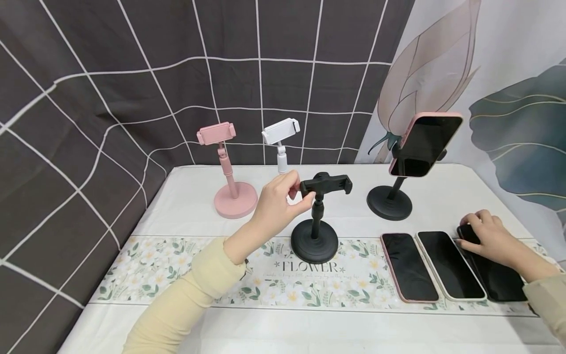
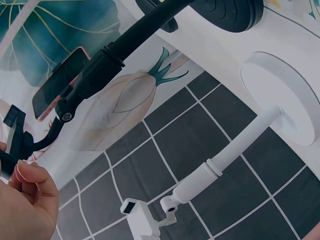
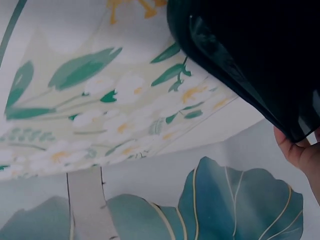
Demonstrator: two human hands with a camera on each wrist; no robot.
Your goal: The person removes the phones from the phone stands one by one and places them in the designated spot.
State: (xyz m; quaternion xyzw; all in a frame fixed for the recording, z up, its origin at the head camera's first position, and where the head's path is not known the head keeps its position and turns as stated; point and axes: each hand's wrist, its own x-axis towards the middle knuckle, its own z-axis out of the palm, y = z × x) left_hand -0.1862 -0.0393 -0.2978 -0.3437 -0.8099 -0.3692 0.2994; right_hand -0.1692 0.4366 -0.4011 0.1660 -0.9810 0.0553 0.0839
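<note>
My left hand (image 1: 277,200) pinches the left end of the clamp on a black phone stand (image 1: 315,243), which stands upright on the floral strip. In the left wrist view, thumb and fingers meet at the clamp's end (image 2: 9,162). At the right, my right hand (image 1: 493,243) grips the far end of a black phone (image 1: 504,282), thumb on one long side and fingers on the other. The right wrist view shows fingers at a corner of this phone (image 3: 255,65). Beside it lie a white-edged phone (image 1: 451,265) and a pink-edged phone (image 1: 409,268), screens up.
Behind stand a pink phone stand (image 1: 236,200) and a white phone stand (image 1: 281,131). Another black stand (image 1: 389,204) at the back right holds a pink-edged phone (image 1: 426,145). A dark grid cloth (image 1: 234,83) and a printed curtain (image 1: 522,39) hang behind the white table (image 1: 345,332).
</note>
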